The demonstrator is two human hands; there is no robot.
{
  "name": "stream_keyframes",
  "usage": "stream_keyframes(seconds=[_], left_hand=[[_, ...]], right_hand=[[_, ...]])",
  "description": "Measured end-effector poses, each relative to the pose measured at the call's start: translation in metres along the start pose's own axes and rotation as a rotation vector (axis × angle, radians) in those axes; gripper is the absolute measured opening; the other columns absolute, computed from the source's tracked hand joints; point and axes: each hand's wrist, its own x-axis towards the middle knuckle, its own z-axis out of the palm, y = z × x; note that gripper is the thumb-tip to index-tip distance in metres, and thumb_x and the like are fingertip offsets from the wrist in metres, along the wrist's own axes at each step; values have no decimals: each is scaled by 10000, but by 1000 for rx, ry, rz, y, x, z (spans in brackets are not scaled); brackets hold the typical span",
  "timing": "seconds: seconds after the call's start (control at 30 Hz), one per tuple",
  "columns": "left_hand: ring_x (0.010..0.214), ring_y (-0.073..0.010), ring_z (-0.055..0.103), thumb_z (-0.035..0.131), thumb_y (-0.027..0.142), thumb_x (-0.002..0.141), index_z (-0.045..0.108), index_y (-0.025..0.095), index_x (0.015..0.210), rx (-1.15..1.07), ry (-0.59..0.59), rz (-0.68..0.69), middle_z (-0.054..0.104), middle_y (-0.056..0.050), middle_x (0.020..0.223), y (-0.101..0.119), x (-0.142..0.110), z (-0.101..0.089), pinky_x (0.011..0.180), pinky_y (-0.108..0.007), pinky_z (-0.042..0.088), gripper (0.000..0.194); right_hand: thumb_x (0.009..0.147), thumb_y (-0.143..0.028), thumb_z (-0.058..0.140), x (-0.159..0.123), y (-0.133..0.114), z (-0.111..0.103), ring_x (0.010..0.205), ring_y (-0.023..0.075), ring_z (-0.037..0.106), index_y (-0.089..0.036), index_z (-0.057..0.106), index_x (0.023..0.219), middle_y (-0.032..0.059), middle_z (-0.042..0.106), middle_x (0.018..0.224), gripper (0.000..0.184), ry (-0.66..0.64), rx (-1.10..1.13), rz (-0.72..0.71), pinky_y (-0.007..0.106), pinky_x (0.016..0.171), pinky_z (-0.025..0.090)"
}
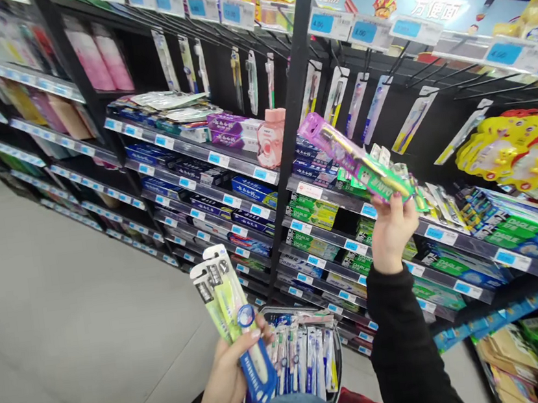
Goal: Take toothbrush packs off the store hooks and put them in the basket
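My right hand (391, 229) is raised in front of the shelving and closed around the lower end of a purple and green toothbrush pack (353, 158), which slants up to the left. My left hand (229, 379) is low, closed on a fan of toothbrush packs (231, 311): two light green ones and a blue one. Just right of that hand sits a basket (336, 350) full of several more toothbrush packs. Empty black pegs (480, 81) jut out above my right hand, beside hanging toothbrushes (375, 107).
Shelves of toothpaste boxes (253, 193) with blue price tags fill the middle. Yellow blister packs (512, 149) hang at the right. Another shelf unit (34, 126) runs along the left. Grey floor (66, 305) spreads to the left.
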Motion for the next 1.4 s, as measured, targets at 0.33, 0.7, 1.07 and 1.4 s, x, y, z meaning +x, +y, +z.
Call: stream_keyframes(seconds=[0.33, 0.7, 1.07, 1.4], left_hand=[[1042, -337, 636, 755, 204, 568, 585, 189, 950, -146, -157, 230, 713, -88, 972, -6, 25, 25, 879, -499, 507, 419], [938, -342, 671, 822, 288, 526, 614, 172, 1060, -24, -189, 167, 727, -99, 932, -35, 14, -3, 807, -466, 524, 585], [853, -230, 665, 865, 223, 491, 610, 167, 981, 10, -123, 199, 691, -29, 860, -49, 21, -15, 830, -372, 500, 555], [768, -176, 652, 825, 215, 517, 639, 169, 983, 3, -131, 143, 701, -22, 856, -47, 17, -14, 730, -297, 526, 505]], right_hand=[[747, -232, 686, -199, -13, -51, 619, 83, 654, -209, 638, 847, -34, 686, 788, 114, -264, 310, 1210, 232, 682, 587], [751, -375, 705, -228, -15, -101, 526, 103, 560, -234, 561, 945, -53, 603, 712, 280, -631, 49, 1348, 235, 502, 498], [803, -453, 629, -237, -7, -122, 650, 124, 452, -207, 566, 906, -27, 508, 733, 274, -811, -158, 1089, 249, 629, 372], [797, -418, 638, -240, -12, -128, 609, 144, 529, -236, 484, 897, -23, 569, 732, 259, -655, -188, 1047, 275, 571, 419]])
